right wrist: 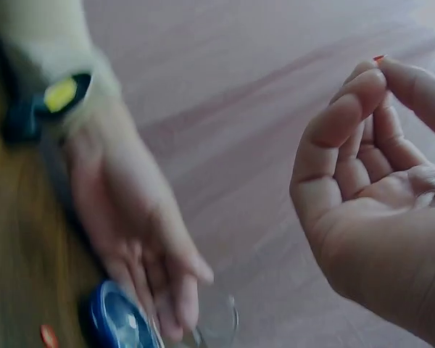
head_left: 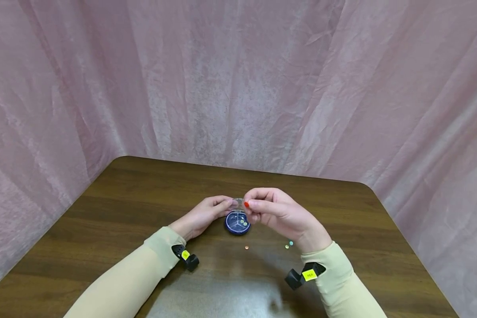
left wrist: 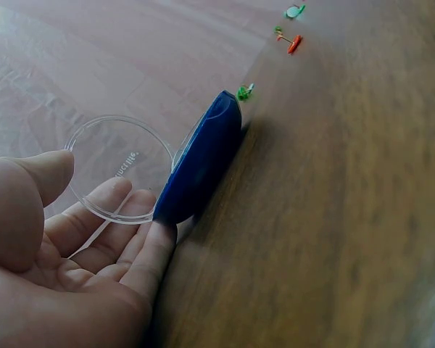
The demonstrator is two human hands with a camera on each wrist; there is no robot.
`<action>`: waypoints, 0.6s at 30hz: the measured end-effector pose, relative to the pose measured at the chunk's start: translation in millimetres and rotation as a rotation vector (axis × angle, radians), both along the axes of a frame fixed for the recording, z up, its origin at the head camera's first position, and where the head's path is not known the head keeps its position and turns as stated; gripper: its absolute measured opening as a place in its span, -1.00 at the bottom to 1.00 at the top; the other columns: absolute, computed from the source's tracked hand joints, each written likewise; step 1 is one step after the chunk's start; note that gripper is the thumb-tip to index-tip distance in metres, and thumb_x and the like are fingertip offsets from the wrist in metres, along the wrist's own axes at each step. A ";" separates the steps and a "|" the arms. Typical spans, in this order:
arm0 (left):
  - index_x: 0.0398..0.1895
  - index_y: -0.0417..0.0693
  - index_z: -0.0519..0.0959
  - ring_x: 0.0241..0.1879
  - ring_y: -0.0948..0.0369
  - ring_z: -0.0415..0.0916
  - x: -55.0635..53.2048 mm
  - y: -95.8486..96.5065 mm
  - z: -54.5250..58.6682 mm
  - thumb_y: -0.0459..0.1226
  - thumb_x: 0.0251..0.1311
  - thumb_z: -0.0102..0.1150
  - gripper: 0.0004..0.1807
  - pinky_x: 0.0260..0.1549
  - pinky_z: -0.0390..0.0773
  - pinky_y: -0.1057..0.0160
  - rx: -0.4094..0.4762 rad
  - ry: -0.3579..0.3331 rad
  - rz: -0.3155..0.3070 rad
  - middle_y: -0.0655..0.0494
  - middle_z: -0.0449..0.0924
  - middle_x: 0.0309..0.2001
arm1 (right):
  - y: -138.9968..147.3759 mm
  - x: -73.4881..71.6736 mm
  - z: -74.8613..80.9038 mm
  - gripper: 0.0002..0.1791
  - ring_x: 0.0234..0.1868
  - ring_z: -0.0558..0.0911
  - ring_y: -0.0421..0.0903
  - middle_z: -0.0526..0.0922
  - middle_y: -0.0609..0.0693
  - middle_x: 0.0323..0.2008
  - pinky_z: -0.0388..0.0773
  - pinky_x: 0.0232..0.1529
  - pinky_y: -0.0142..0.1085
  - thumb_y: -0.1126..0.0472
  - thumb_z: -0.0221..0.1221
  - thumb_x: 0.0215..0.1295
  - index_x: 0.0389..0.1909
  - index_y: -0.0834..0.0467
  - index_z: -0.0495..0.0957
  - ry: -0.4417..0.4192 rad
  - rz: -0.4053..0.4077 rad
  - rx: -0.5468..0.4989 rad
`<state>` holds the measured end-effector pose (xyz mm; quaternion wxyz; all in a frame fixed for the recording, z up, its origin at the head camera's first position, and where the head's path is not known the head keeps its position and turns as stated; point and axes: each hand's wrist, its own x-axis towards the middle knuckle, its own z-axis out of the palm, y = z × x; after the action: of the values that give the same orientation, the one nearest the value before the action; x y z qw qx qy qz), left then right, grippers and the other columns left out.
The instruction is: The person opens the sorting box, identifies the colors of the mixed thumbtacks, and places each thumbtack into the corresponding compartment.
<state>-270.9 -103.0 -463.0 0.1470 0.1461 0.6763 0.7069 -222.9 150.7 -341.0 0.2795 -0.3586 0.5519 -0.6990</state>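
Note:
A round blue case (head_left: 237, 223) with a divided inside lies on the table, its clear lid (left wrist: 119, 123) raised. My left hand (head_left: 206, 214) holds that lid, thumb at the rim and fingers behind it, some touching the blue base (left wrist: 203, 159). Small light-green pieces (head_left: 243, 222) lie in one compartment. Above the case's right side, my right hand (head_left: 284, 214) pinches a small red disc (head_left: 246, 204) between thumb and index finger. Most of the disc is covered by fingertips in the right wrist view.
An orange piece (head_left: 247, 247) lies on the wooden table (head_left: 143, 190) in front of the case. To the right, a yellow-green piece (head_left: 287, 247) and a light-blue piece (head_left: 291, 243) lie below the right hand. Pink curtain (head_left: 230, 88) hangs behind the table.

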 end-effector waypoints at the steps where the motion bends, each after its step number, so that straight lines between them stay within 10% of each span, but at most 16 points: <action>1: 0.40 -0.43 0.55 0.51 -0.07 0.46 -0.3 0.5 -0.3 -0.25 0.78 0.01 -0.58 0.51 0.49 0.04 0.001 -0.002 0.000 -0.25 0.60 0.41 | 0.1 -2.5 -2.9 -0.80 -0.27 0.55 -0.15 0.62 -0.07 -0.31 0.54 -0.18 -0.38 0.37 0.09 0.63 -0.10 0.14 0.70 0.002 -0.041 0.039; 8: 0.39 -0.37 0.58 0.48 0.00 0.50 -0.8 3.5 -2.9 -0.23 0.78 0.01 -0.59 0.47 0.52 0.11 0.000 -0.016 -0.006 -0.19 0.62 0.40 | -2.0 -16.8 -25.0 -0.82 -0.24 0.59 -0.14 0.65 -0.06 -0.33 0.59 -0.13 -0.31 0.22 0.33 0.57 -0.07 0.29 0.73 0.197 -0.300 0.429; 18: 0.37 -0.43 0.55 0.52 -0.09 0.45 0.6 2.0 0.5 -0.30 0.78 -0.02 -0.62 0.51 0.48 0.03 0.009 -0.001 -0.006 -0.26 0.60 0.40 | -15.5 -17.1 -37.9 -0.89 -0.31 0.61 -0.26 0.71 -0.28 -0.37 0.57 -0.21 -0.31 0.14 0.40 0.52 -0.28 -0.01 0.77 0.669 -0.457 0.764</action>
<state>-270.3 -100.9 -462.5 0.1489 0.1487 0.6726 0.7095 -239.9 135.2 -379.0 0.0405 -0.3055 0.8885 -0.3399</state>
